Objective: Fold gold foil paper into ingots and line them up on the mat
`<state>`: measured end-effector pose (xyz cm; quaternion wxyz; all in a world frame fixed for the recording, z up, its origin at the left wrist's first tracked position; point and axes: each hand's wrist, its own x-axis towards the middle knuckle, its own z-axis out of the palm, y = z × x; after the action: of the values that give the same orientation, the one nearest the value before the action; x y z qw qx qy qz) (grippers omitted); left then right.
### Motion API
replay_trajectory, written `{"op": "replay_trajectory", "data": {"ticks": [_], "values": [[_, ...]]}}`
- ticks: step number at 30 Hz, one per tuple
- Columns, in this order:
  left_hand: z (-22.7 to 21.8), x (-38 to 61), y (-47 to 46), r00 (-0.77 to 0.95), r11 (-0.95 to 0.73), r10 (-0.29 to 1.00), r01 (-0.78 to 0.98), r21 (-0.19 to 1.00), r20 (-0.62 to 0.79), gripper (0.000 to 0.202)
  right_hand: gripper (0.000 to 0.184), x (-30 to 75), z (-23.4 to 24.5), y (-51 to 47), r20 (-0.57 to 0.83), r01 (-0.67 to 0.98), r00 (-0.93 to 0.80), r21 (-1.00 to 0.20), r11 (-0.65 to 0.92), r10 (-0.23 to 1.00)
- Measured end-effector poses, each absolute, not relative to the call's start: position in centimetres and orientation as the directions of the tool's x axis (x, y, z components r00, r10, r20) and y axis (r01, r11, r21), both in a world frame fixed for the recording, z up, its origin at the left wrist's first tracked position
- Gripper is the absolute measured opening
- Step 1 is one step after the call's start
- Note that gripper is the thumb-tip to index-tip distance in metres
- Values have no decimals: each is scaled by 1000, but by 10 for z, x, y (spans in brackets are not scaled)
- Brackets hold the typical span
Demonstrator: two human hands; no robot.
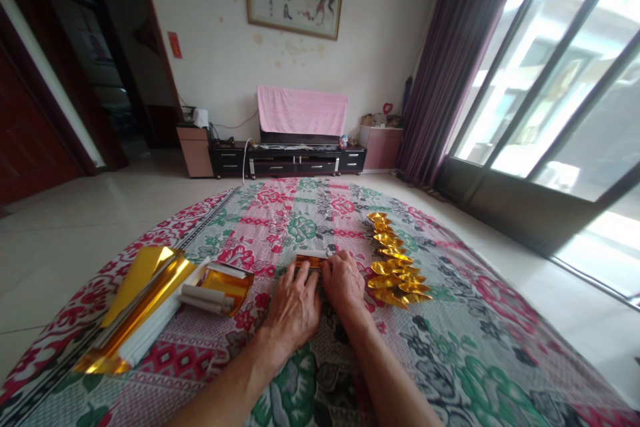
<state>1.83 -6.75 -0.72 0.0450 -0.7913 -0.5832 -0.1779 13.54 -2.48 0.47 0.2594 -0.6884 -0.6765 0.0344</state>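
A small sheet of gold foil paper [310, 260] with a white strip along its far edge lies on the patterned cloth in front of me. My left hand [296, 299] rests on its near left part, fingers stretched and slightly apart, pressing down. At the right end, my right hand [345, 280] has its fingers curled and pressed together on the paper's edge; the thumb area is partly hidden. Several folded gold foil boat shapes [393, 267] stand in overlapping rows to the right. To the left lie a stack of gold foil sheets [145, 307] and some white-backed rolled pieces [205, 297].
The flowered cloth [300, 227] covers a rounded surface under everything. Beyond it stands a low black cabinet [295, 163] with a pink towel [303, 110] draped over something on top. A purple curtain [450, 60] and glazed door frames are at the right, dark doorways at the left.
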Motion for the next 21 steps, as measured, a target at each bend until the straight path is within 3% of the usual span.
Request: {"op": "replay_trajectory", "data": {"ticks": [21], "values": [[-3, 15, -65, 273, -345, 890, 927, 147, 366, 39, 27, 135, 4, -25, 302, 910, 72, -410, 61, 950]]}}
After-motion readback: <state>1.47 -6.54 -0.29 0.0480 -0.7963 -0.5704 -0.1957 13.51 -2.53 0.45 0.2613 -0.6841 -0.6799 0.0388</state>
